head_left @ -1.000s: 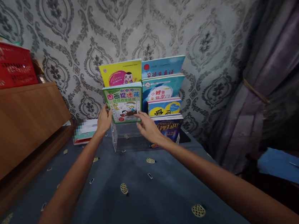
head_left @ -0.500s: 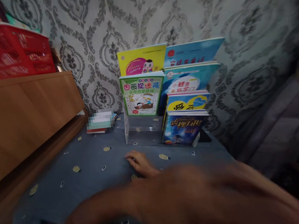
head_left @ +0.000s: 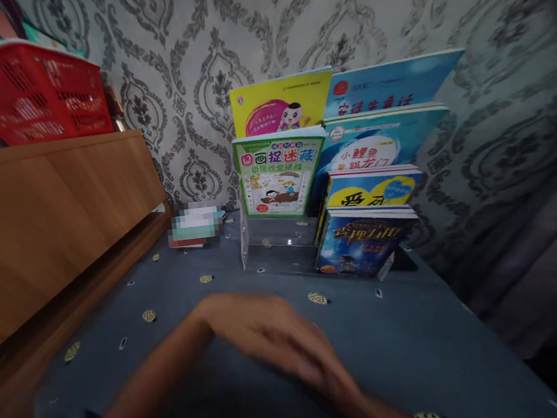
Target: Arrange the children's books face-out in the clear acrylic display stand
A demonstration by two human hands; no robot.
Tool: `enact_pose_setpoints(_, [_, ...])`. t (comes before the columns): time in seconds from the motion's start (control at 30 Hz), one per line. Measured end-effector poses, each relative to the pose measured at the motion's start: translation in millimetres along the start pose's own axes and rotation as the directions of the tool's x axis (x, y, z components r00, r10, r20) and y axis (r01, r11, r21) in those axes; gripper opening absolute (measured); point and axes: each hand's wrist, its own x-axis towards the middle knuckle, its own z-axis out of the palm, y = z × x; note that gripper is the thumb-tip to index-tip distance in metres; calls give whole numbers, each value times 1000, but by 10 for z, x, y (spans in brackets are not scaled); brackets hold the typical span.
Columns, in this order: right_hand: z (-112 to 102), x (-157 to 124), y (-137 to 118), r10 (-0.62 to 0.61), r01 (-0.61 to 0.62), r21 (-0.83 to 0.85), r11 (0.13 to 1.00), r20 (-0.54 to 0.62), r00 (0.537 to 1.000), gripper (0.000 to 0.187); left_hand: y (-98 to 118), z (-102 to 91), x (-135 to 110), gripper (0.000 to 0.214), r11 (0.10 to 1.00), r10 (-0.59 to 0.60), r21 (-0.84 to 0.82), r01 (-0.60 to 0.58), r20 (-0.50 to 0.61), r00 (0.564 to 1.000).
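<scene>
Above the patterned blue-grey cloth (head_left: 173,342), my two hands meet in front of the book stand. My left hand (head_left: 256,325) comes in from the lower left, bent at the wrist, back of the hand up. Its fingers stretch down to the right against my right hand (head_left: 330,371), blurred by motion, and no object shows in it. From the lower right comes my right arm; its fingers are mostly hidden by the left hand. Behind both hands, a clear book stand (head_left: 278,256) holds a green picture book (head_left: 279,175) and a dark blue book (head_left: 363,243), among others.
A yellow book (head_left: 281,104), a light blue book (head_left: 395,81) and several more stand in the rack's back tiers. A small blurred-out stack of books (head_left: 194,225) lies left of it. Further left, a wooden cabinet (head_left: 59,227) carries a red basket (head_left: 53,87).
My right hand has drawn back from the cloth by the stand and now meets the left. The left hand has shifted left and away from the camera. The view has moved slightly.
</scene>
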Motion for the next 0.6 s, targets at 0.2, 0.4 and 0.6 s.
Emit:
enact_pose_setpoints(0.2, [-48, -1, -140, -17, 17, -10, 1000, -4, 1000, 32, -1183, -791, -729, 28, 527, -475, -4, 850, -830, 291])
enact_pose_setpoints(0.4, [-63, -6, -132, -38, 38, -14, 999, -7, 999, 30, -1974, -1179, -1206, 43, 264, -481, -153, 952, -877, -7])
enact_pose_setpoints(0.6, [-66, 12, -113, -4, 4, 13, 1000, 0, 1000, 29, -2317, -1272, -1228, 52, 156, -566, -121, 980, -824, -11])
